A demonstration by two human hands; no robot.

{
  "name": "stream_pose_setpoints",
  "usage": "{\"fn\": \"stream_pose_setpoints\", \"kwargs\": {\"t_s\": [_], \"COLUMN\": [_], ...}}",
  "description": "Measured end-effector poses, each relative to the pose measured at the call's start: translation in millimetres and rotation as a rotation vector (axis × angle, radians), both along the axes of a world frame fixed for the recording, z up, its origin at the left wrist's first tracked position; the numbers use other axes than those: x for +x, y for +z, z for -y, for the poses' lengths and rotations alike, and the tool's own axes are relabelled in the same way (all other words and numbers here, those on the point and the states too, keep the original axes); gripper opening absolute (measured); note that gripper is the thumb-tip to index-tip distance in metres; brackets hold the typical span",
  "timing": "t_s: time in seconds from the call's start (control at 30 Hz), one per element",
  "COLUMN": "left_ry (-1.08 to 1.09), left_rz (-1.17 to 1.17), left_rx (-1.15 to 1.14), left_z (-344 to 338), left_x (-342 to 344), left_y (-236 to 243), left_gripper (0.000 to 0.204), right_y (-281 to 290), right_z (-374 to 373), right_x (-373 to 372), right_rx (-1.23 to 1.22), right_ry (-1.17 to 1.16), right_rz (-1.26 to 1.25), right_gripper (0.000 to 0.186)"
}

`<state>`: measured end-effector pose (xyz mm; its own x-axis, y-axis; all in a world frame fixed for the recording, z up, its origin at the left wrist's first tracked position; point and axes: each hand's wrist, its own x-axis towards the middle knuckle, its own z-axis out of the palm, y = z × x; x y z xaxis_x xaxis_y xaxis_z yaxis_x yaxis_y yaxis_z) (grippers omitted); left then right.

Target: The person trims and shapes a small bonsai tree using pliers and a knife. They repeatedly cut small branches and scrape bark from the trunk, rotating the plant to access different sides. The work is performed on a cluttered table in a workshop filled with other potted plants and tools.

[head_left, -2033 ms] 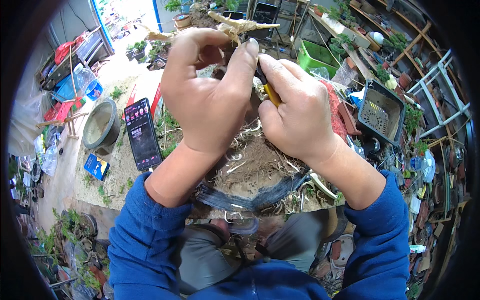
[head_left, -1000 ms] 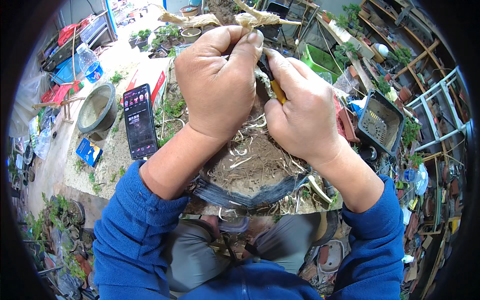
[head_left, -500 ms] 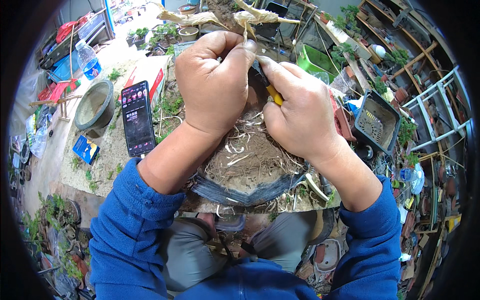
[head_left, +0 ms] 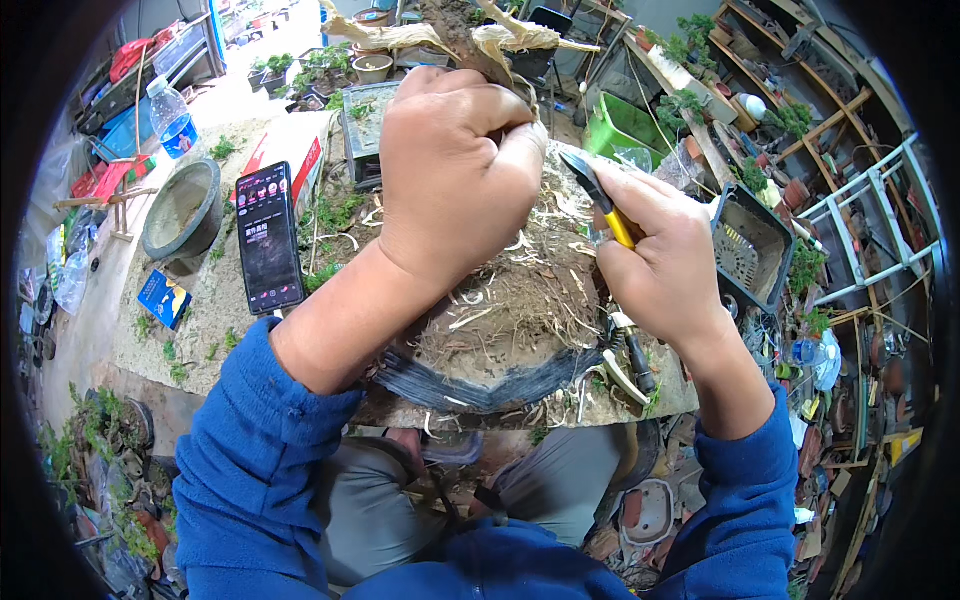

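Right hand (head_left: 660,250): I had it grasping a hand tool (head_left: 604,207) with a yellow-and-black handle, thumb along the side, remaining fingers curled. Tool located right of centre, above the work surface. Its long axis ran obliquely; I read the dark tip as pointing up and to the left, toward the other hand, with the yellow end down and to the right inside the palm. Tip stood just beside the left thumb, with a narrow gap visible in my view.

Left hand (head_left: 463,175): clenched, back of the hand toward my camera, thumb pressed to the curled fingers on a pale strip (head_left: 533,97) that ran down from the wood above. I could not tell how much of it lay inside the fist.

Brown trunk (head_left: 458,38): beyond the left knuckles, long axis slanting up and to the left, out of the top of my view. Pale stripped wood (head_left: 520,37) branched off on either side; the right-hand branch ended in a point directed right and slightly downward.

Below the hands I noted a soil mound (head_left: 500,325) strewn with light shavings, bordered on the near side by a dark curved band (head_left: 490,387). A phone (head_left: 270,240) stood to the left.
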<state>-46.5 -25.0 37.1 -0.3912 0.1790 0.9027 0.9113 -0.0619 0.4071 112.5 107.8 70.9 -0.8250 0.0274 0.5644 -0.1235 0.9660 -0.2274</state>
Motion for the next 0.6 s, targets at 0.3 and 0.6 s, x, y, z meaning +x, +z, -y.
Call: {"fn": "stream_pose_setpoints", "kwargs": {"t_s": [0.3,0.6], "left_ry": [0.087,-0.433], "left_rz": [-0.104,0.665], "left_rx": [-0.073,0.29], "left_z": [1,4], "left_x": [8,9], "left_y": [3,6], "left_gripper": [0.01,0.009], "right_y": [14,49], "right_z": [-4,6], "right_x": [-9,-16], "right_rx": [-0.82,-0.703], "right_ry": [0.034,0.146], "right_rz": [-0.008,0.246], "right_gripper": [0.038,0.041]}}
